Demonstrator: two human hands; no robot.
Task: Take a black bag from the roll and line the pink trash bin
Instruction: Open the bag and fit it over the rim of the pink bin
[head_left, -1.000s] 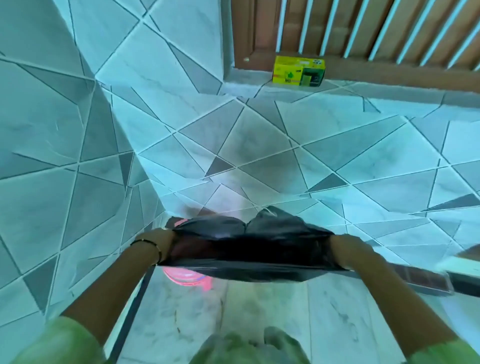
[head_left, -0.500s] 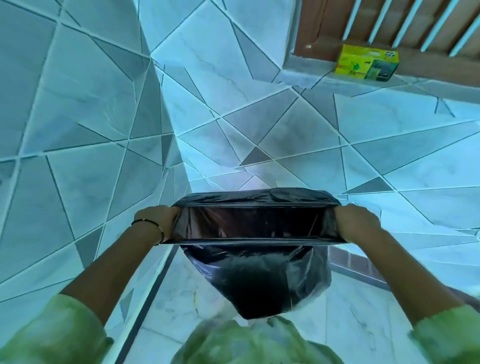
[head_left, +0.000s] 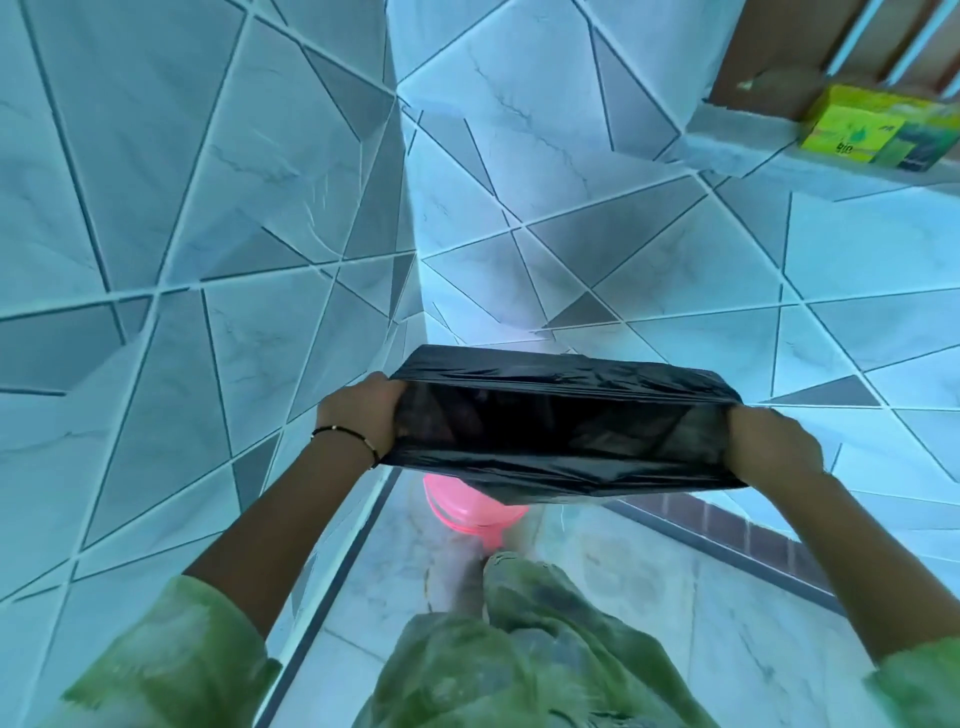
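Observation:
A black plastic bag (head_left: 561, 467) is stretched wide open between my hands at chest height, its dark mouth facing me. My left hand (head_left: 363, 410) grips the bag's left edge and my right hand (head_left: 769, 441) grips its right edge. Below the bag, on the floor in the corner, part of the pink trash bin (head_left: 462, 506) shows; the bag hides most of it. The roll of bags is not in view.
Tiled walls meet in a corner straight ahead. A yellow-green box (head_left: 878, 132) sits on a ledge at the upper right, beside a wooden door. My green-clad legs (head_left: 519, 649) stand on the marble floor just behind the bin.
The view has swung left and the bag's hanging body is no longer seen below the mouth. The pink bin is visible again under the bag. Both hands keep their grip.

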